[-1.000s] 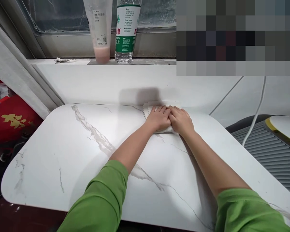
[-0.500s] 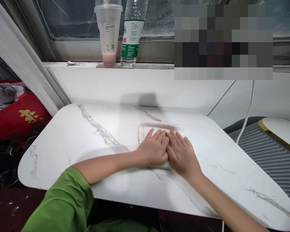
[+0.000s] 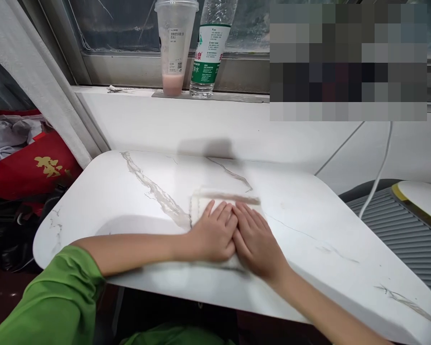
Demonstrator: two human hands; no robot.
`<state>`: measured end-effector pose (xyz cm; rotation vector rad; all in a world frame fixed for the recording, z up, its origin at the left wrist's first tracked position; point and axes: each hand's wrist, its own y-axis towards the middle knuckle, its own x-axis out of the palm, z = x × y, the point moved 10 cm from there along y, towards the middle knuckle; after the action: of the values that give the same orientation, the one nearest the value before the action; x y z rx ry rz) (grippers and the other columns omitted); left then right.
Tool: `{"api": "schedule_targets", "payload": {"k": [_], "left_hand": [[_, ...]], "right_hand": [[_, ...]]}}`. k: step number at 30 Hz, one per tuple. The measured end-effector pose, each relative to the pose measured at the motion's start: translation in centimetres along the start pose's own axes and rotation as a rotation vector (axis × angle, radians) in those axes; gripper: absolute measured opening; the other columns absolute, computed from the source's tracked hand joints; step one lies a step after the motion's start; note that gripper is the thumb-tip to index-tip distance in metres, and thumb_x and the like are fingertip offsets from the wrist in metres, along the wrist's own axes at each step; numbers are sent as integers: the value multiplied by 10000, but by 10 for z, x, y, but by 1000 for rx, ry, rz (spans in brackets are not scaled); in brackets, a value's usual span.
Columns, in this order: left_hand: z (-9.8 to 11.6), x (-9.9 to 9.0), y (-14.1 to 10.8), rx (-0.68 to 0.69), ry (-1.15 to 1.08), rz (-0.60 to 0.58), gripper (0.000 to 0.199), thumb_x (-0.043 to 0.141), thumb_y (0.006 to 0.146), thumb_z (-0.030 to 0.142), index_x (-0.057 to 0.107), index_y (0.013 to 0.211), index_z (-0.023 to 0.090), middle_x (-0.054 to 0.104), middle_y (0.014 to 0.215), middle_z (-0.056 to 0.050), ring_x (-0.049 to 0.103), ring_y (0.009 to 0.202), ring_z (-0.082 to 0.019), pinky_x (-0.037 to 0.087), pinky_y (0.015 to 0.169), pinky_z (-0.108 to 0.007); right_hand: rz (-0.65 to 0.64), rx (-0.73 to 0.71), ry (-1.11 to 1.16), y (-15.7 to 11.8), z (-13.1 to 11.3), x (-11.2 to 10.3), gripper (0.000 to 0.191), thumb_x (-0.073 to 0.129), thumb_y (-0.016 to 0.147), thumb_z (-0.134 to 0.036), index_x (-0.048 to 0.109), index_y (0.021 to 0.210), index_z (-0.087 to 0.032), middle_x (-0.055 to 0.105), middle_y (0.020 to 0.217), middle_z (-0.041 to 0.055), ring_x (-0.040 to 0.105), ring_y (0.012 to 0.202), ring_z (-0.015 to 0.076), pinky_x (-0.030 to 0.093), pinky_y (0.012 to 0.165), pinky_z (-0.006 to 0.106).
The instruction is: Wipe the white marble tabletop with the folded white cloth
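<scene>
A folded white cloth [image 3: 201,203] with a stitched edge and a brownish strip along its far side lies on the white marble-patterned table [image 3: 129,191]. On top of it my left hand [image 3: 215,232] presses flat, fingers stretched out and pointing away from me. My right hand [image 3: 255,237] lies flat beside it on the same cloth, its fingers extended too. The two hands touch at the thumbs and inner fingers. Much of the cloth is hidden beneath them.
On the window ledge stand a lidded plastic cup [image 3: 172,48] of pink drink and a water bottle [image 3: 209,52]. A red bag [image 3: 32,163] sits beyond the table's left end. White cable [image 3: 379,172] hangs at the right, near a grey ribbed surface [image 3: 398,239].
Both hands have slid the cloth left and a little nearer to me across the table, staying pressed on it. The camera view has shifted slightly.
</scene>
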<state>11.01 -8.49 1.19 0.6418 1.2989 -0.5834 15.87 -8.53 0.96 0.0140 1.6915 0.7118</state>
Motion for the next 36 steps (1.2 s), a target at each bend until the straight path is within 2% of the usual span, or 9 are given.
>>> {"api": "schedule_targets", "payload": {"k": [3, 7, 10, 13, 21, 26, 31, 34, 36], "left_hand": [[-50, 0, 45, -41, -4, 34, 541, 377, 922, 285, 359, 1400, 33, 348, 1477, -154, 282, 1379, -238, 106, 1164, -400], [-118, -9, 96, -134, -44, 140, 451, 355, 930, 245, 435, 1339, 72, 450, 1411, -110, 364, 1320, -193, 159, 1149, -360], [-147, -15, 115, -159, -93, 194, 375, 380, 916, 238, 523, 1237, 108, 544, 1309, -79, 453, 1226, -179, 248, 1106, -314], [-156, -16, 120, -172, -118, 205, 349, 402, 903, 248, 545, 1200, 135, 569, 1273, -64, 469, 1199, -187, 298, 1069, -295], [-125, -1, 91, -164, 57, 104, 473, 337, 943, 239, 393, 1381, 70, 375, 1471, -109, 307, 1365, -221, 158, 1146, -390], [-67, -5, 13, -35, 93, 93, 504, 322, 964, 296, 370, 1393, 35, 331, 1487, -150, 271, 1389, -253, 136, 1156, -422], [-18, -22, -85, -32, 26, 91, 511, 291, 984, 324, 339, 1411, 46, 316, 1491, -161, 232, 1404, -273, 115, 1165, -448], [-4, -27, -119, -51, 0, 58, 512, 269, 998, 327, 298, 1429, 52, 271, 1512, -156, 174, 1422, -262, 108, 1173, -437], [-9, -28, -124, -104, 6, 68, 511, 263, 999, 322, 286, 1430, 50, 255, 1518, -158, 156, 1426, -256, 121, 1173, -432]], "right_hand": [[-28, 73, 62, 58, 33, 27, 491, 274, 892, -260, 507, 1294, -100, 568, 1296, 166, 475, 1251, 293, 380, 1026, 485], [-46, 112, 99, 133, 63, 57, 462, 298, 843, -218, 561, 1197, -80, 597, 1248, 170, 510, 1189, 278, 377, 1021, 434], [-61, 145, 88, 162, 76, 72, 443, 295, 820, -201, 577, 1144, -95, 632, 1166, 160, 545, 1115, 278, 399, 982, 422], [-60, 171, 86, 168, 83, 80, 439, 299, 809, -211, 577, 1135, -115, 645, 1129, 148, 548, 1102, 285, 401, 967, 439], [-73, 171, 75, 132, 60, 73, 516, 248, 869, -245, 491, 1296, -86, 518, 1357, 153, 423, 1290, 264, 319, 1063, 454], [-135, 197, 124, 61, 11, 44, 532, 217, 924, -285, 435, 1371, -96, 452, 1425, 132, 375, 1341, 234, 300, 1093, 461], [-190, -36, 241, -10, -61, 0, 515, 275, 962, -330, 331, 1448, -172, 442, 1440, 73, 388, 1333, 205, 413, 1015, 402], [-177, -173, 223, -25, -93, -15, 563, 296, 959, -285, 184, 1498, -164, 368, 1485, 77, 305, 1379, 197, 387, 1038, 397], [-182, -214, 199, -19, -105, -10, 570, 285, 950, -254, 178, 1497, -137, 354, 1492, 89, 276, 1392, 193, 358, 1063, 398]]}}
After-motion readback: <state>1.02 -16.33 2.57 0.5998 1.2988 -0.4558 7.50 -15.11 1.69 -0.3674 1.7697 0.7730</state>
